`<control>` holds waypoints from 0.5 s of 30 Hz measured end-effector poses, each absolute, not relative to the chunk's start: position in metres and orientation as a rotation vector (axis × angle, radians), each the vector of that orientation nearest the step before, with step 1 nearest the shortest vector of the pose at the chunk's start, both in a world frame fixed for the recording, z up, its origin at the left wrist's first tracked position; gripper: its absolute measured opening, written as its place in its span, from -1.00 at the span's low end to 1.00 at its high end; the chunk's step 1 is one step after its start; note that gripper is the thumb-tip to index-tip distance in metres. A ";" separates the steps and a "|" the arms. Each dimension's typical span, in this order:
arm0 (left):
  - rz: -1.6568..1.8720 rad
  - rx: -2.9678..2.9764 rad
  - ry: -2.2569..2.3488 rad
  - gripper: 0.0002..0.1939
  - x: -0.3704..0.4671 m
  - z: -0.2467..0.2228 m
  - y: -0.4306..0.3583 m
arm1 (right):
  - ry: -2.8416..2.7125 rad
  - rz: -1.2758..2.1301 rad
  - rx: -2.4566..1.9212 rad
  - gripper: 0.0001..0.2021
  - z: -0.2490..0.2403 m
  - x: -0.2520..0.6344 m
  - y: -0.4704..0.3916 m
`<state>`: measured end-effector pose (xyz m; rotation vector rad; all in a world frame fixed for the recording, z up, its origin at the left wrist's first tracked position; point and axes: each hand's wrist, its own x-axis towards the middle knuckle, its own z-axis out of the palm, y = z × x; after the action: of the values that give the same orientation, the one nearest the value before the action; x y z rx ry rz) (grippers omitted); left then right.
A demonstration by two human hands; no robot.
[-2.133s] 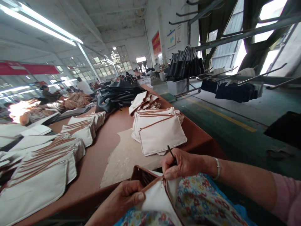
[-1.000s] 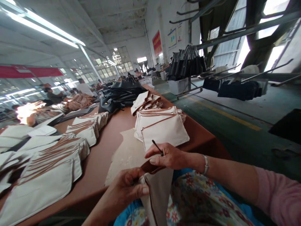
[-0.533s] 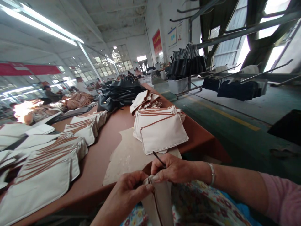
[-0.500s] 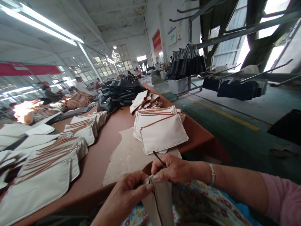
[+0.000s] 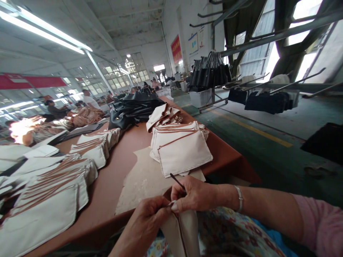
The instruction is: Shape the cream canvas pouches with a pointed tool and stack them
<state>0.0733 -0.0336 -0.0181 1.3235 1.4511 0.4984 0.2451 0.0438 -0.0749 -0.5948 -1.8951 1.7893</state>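
Note:
My left hand point(image 5: 147, 216) pinches the top edge of a cream pouch piece point(image 5: 189, 230) with a brown strip down its middle. My right hand point(image 5: 197, 194) grips the same edge, thumb and fingertips close to those of the left. A thin dark stick-like tool point(image 5: 176, 180) pokes up from the right hand's curled fingers; its other end is hidden. The piece hangs over a flowered apron point(image 5: 227, 228). Just beyond my hands lies a stack of cream pouch pieces point(image 5: 184, 151) with brown strips.
More cream pieces point(image 5: 50, 207) lie in overlapping rows on the brown table point(image 5: 123, 160). A flat sheet of tan paper or card point(image 5: 139, 178) is under the near stack. Black bags point(image 5: 136, 107) are piled farther back. To the right stands a metal rack point(image 5: 214, 35) with hanging black bags point(image 5: 210, 73).
Both hands have drawn closer at the piece's top edge, covering more of it. The dark tool has shifted slightly left and down. The whole view has shifted a little.

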 end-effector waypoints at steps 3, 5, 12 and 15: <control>0.494 1.436 1.530 -0.70 0.076 -0.021 -0.034 | -1.896 1.722 -0.681 -0.90 -0.078 0.244 0.044; 0.498 1.511 1.582 -0.72 0.078 -0.025 -0.033 | -1.880 1.654 -0.737 -0.95 -0.080 0.244 0.042; 0.495 1.495 1.562 -0.72 0.076 -0.042 -0.029 | -1.812 1.525 -0.738 -0.89 -0.087 0.243 0.035; 0.574 1.329 1.527 -0.68 0.072 -0.052 -0.032 | -1.808 1.514 -0.612 -0.89 -0.089 0.246 0.034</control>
<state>0.0724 -0.0321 -0.0523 1.3293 1.5267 0.5738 0.2463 0.0339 -0.0886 -0.6124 -1.8082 1.5139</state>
